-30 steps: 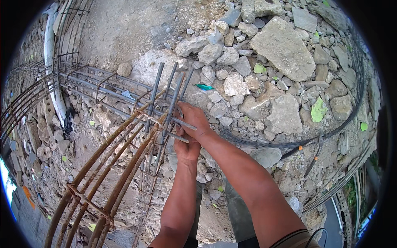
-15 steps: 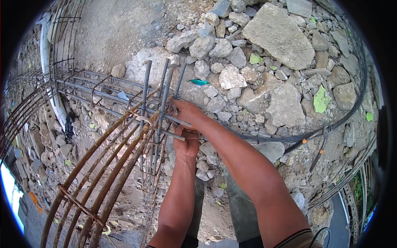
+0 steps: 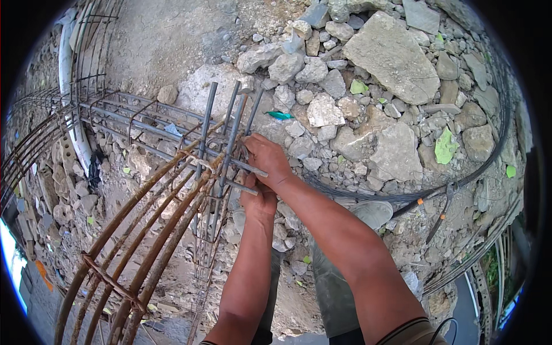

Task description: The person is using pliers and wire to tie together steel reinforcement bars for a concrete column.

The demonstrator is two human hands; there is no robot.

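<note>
Only the view shifts slightly from before; right hand point(image 3: 266, 156) stays just right of the steel-bar joint point(image 3: 231, 141), left hand point(image 3: 260, 202) lower right, so work seems continuing there. The 2 hands look curled; what they grip, I cannot tell.

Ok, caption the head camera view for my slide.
Left hand and right hand close together where metal bars cross, broken stones around them.
</note>
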